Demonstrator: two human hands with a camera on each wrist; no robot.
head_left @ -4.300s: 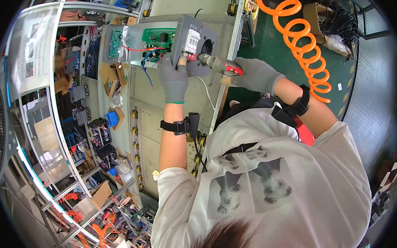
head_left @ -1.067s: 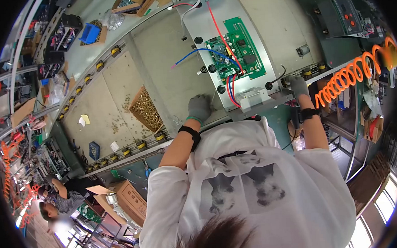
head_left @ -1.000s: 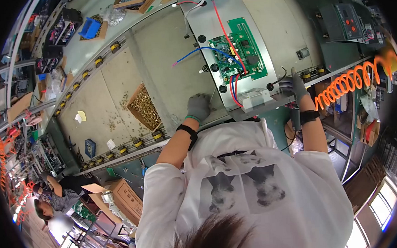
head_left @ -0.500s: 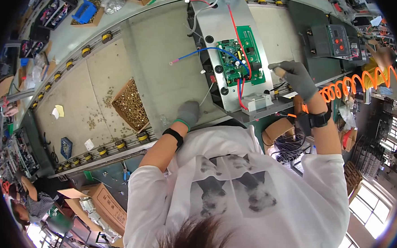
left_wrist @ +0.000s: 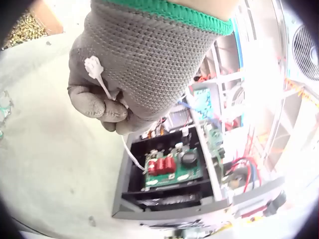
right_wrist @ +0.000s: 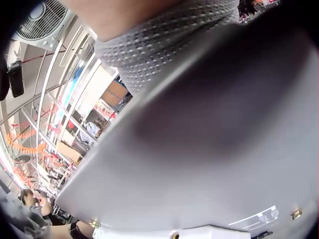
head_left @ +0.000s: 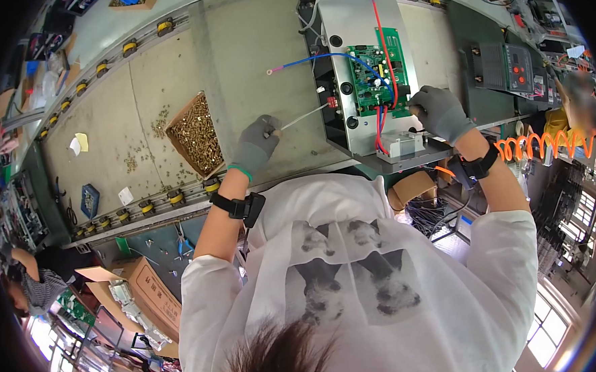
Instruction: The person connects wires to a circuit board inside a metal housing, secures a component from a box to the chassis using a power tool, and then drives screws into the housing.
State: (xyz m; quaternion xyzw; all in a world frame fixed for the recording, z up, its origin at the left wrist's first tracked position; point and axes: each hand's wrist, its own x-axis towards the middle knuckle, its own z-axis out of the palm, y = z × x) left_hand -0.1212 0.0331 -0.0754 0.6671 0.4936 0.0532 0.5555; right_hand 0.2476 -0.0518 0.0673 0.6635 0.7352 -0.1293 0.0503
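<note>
My gloved left hand (head_left: 255, 146) grips a thin white cable (head_left: 304, 117) left of the metal chassis (head_left: 355, 11). In the left wrist view, a white plug (left_wrist: 93, 67) on the cable pokes out above the curled fingers (left_wrist: 99, 107). The cable's other end runs to a green board with red parts (left_wrist: 162, 166) inside the dark frame. My gloved right hand (head_left: 438, 113) is bent at the chassis's right edge, beside the green circuit board (head_left: 380, 77). Its fingertips are hidden; I cannot tell whether it holds anything. A grey panel (right_wrist: 209, 129) fills the right wrist view.
Blue wire (head_left: 325, 56) and red wire (head_left: 381, 33) loop over the chassis. A box of brass screws (head_left: 197, 134) stands at left, with loose ones scattered beside it. A grey unit (head_left: 507, 67) stands at right, near an orange coiled hose (head_left: 545, 147).
Earlier, both hands worked at the grey panel, the right with a power tool. The chassis was turned since. Lately the left hand has lifted the white cable; the right hand's extended finger has curled in.
</note>
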